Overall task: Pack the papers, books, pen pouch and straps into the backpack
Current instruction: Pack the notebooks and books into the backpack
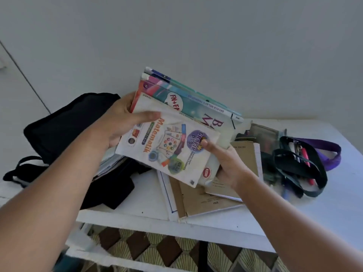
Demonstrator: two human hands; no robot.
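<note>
A stack of colourful books (172, 134), a white "Matematik" book on top, is held tilted above the table. My left hand (125, 122) grips its left end, thumb across the cover. My right hand (225, 163) grips the lower right corner. The black backpack (64, 130) lies open at the left, with papers (112, 163) showing in its mouth. Brown exercise books (206, 199) lie on the table under the stack. A clear pen pouch (265, 138) and black and purple straps (302, 163) lie tangled at the right.
The white table (324, 213) stands against a pale wall. Its front edge runs across the lower part of the view, with a white rail and patterned floor (169, 250) below.
</note>
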